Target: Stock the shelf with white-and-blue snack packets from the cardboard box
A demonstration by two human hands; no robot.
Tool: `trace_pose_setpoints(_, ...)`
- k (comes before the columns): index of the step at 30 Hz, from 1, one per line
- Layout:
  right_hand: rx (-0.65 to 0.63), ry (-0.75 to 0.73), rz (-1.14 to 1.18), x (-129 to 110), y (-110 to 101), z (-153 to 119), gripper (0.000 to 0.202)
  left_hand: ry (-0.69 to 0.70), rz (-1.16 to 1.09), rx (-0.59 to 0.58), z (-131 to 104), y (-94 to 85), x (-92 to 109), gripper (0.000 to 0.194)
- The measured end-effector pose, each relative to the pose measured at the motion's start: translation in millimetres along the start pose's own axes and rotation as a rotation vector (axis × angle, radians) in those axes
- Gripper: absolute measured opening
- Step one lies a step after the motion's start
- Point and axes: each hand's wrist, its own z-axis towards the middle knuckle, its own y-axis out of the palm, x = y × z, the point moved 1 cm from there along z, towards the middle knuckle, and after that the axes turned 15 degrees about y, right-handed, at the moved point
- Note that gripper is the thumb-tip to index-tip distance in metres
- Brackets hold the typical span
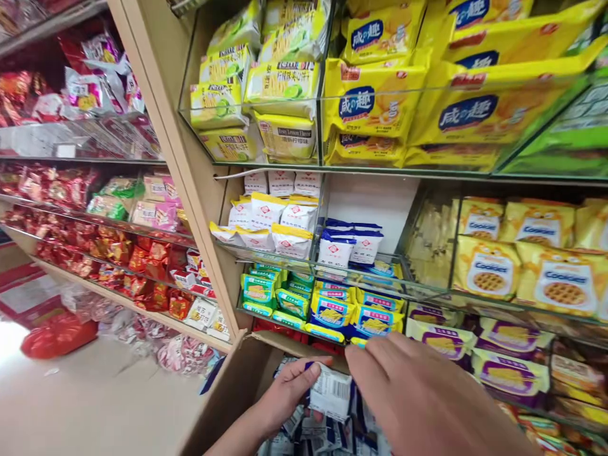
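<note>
My left hand (pixel 291 387) holds a small white snack packet with dark blue ends (pixel 331 391), thumb on top; its printed barcode side faces me. Below lies an open cardboard box (pixel 223 405) with many similar white-and-blue packets (pixel 316 437) loose inside. My right hand (pixel 422 399) looms large just right of the held packet, over the box. Its fingers are bent downward and close together, and their tips are hidden, so what they hold cannot be made out. On the shelf ahead, matching white packets with blue edges (pixel 349 244) stand in a glass-fronted compartment.
White-and-yellow packets (pixel 273 221) fill the compartment to the left. Green packets (pixel 270 291) and yellow-blue packets (pixel 354 310) sit below. Yellow biscuit packs (pixel 370 101) line the upper shelf, cookie packs (pixel 546 272) the right. A wooden upright (pixel 175 171) divides the shelving. A red bag (pixel 59 335) lies on the floor.
</note>
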Motion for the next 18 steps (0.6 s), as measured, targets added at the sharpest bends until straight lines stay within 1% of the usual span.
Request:
trace_pose_setpoints(2, -0.091, -0.025, -0.038, 2.0, -1.5, 8.1, 0.017, -0.018, -0.017, -0.010, 1.3, 1.7, 1.3, 0.046)
trace_pose_setpoints(3, -0.135, -0.006, -0.050, 3.9, -0.2, 10.1, 0.020, -0.024, -0.012, -0.020, 2.2, 3.1, 2.0, 0.046)
trace_pose_setpoints(6, -0.227, 0.111, -0.060, 10.9, 8.6, 11.5, 0.024, -0.011, 0.017, -0.055, 2.3, 9.4, 7.5, 0.043)
trace_pose_setpoints(7, -0.249, 0.141, -0.074, 13.1, 12.0, 11.6, 0.023, 0.003, 0.021, -0.049, 0.7, 12.2, 11.6, 0.040)
trace_pose_setpoints(9, -0.264, 0.177, -0.111, 17.5, 17.8, 12.4, 0.020, 0.055, 0.013, -0.001, -5.6, 18.7, 25.1, 0.036)
trace_pose_setpoints(11, -0.255, 0.195, -0.148, 21.5, 22.5, 14.1, 0.019, 0.178, 0.006, 0.043, -14.6, 27.0, 46.4, 0.037)
trace_pose_setpoints(12, -0.257, 0.194, -0.160, 22.9, 24.7, 15.1, 0.018, 0.264, 0.010, 0.027, -19.1, 32.2, 59.2, 0.037)
trace_pose_setpoints(14, -0.287, 0.188, -0.159, 23.6, 28.9, 17.0, 0.016, 0.520, 0.084, 0.025, -25.8, 43.5, 85.1, 0.037)
trace_pose_setpoints(15, -0.306, 0.186, -0.145, 22.4, 30.7, 18.2, 0.013, 0.605, 0.165, 0.010, -27.2, 49.8, 95.1, 0.037)
trace_pose_setpoints(16, -0.319, 0.192, -0.123, 20.3, 32.0, 19.8, 0.013, 0.663, 0.234, -0.013, -27.3, 56.4, 101.7, 0.037)
trace_pose_setpoints(17, -0.333, 0.207, -0.096, 17.3, 32.8, 21.9, 0.014, 0.672, 0.292, -0.083, -26.1, 63.4, 103.9, 0.033)
trace_pose_setpoints(18, -0.350, 0.225, -0.074, 13.8, 33.2, 24.3, 0.016, 0.644, 0.336, -0.180, -24.3, 70.6, 101.7, 0.026)
